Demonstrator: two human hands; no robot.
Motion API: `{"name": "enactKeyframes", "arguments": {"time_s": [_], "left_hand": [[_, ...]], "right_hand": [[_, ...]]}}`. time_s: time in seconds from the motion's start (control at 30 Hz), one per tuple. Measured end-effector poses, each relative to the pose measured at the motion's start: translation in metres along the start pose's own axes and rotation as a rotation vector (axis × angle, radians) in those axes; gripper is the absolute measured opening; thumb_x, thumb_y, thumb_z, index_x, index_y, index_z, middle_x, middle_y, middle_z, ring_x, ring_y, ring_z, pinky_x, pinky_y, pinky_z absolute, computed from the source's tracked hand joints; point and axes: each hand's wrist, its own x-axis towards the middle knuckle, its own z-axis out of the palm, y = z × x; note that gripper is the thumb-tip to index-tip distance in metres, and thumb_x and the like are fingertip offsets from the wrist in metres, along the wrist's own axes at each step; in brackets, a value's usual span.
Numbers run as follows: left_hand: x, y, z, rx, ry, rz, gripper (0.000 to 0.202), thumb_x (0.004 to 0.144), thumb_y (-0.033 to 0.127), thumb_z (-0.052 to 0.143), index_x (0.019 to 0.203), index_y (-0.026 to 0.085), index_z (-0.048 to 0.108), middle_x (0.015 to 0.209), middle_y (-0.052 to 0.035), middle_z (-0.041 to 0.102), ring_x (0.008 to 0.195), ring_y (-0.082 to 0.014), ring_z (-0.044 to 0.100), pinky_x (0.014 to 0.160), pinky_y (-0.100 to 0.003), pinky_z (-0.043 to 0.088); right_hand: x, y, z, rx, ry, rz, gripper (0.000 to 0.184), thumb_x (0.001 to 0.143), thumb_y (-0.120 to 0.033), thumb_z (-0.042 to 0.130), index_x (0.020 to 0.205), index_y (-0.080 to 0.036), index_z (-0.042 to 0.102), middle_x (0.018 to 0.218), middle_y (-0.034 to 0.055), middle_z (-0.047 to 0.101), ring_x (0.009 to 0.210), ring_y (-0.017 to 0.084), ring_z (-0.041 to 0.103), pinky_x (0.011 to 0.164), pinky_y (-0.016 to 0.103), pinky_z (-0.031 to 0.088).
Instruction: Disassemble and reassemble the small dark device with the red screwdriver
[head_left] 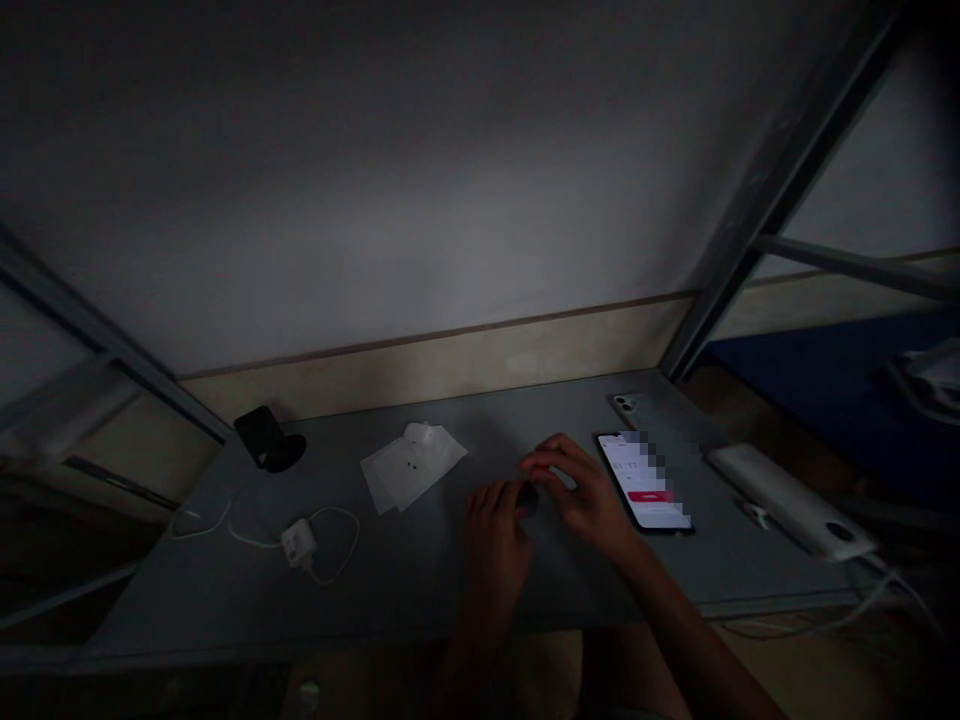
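Observation:
My left hand (496,530) is closed around a small dark object (529,498) just above the grey desk; its kind is too dim to make out. Close beside it, the thumb and index finger of my right hand (581,492) come together in a pinch over that object. Whatever lies between those fingertips is too small to see. To the left, white paper sheets (405,480) lie flat with a few tiny dark bits and a small white item (420,432) on them. A lit phone (637,485) rests right of my right hand.
A black stand (268,440) is at the desk's back left, with a white charger (298,543) and its cable nearer. Another phone (626,405) lies behind the lit one. On the right is a white power strip (791,500). Metal posts (772,190) frame the desk (405,590).

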Motion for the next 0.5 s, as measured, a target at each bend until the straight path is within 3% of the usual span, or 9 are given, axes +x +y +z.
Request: {"name": "enactKeyframes", "arguments": {"time_s": [0.13,0.23,0.33,0.5], "left_hand": [[0.0012,-0.0012,0.0,-0.013,-0.022,0.013,0.047,0.084,-0.002,0.057,0.122,0.024,0.061,0.11,-0.0058,0.07,0.102,-0.0247,0.064,0.089,-0.043,0.051],[0.0027,0.0004,-0.002,0.005,-0.045,0.008,0.044,0.083,-0.002,0.056,0.119,0.023,0.062,0.109,-0.0059,0.07,0.101,-0.0256,0.063,0.088,-0.044,0.051],[0.0035,0.0026,-0.0037,0.036,-0.064,0.019,0.043,0.082,-0.002,0.054,0.116,0.022,0.063,0.107,-0.0059,0.07,0.099,-0.0261,0.063,0.086,-0.044,0.05],[0.0006,0.0013,-0.0009,0.102,-0.042,0.058,0.055,0.077,-0.004,0.054,0.125,0.022,0.059,0.106,-0.0075,0.068,0.099,-0.0278,0.06,0.084,-0.045,0.048]], "right_hand": [[-0.0008,0.0016,-0.0011,0.034,-0.059,0.055,0.024,0.101,-0.028,0.049,0.108,-0.027,0.072,0.093,0.0054,0.071,0.086,0.022,0.067,0.08,0.036,0.053],[-0.0004,0.0011,-0.001,0.033,-0.055,0.035,0.018,0.099,-0.028,0.055,0.105,-0.026,0.072,0.101,0.0065,0.07,0.093,0.023,0.066,0.085,0.037,0.052],[-0.0001,0.0008,-0.0005,0.011,-0.008,-0.003,0.014,0.095,-0.027,0.062,0.102,-0.027,0.074,0.096,0.0063,0.067,0.089,0.023,0.065,0.079,0.035,0.052],[-0.0008,-0.0003,0.0003,0.04,-0.065,0.021,0.021,0.1,-0.026,0.051,0.104,-0.026,0.072,0.096,0.0061,0.07,0.089,0.022,0.067,0.081,0.035,0.052]]}}
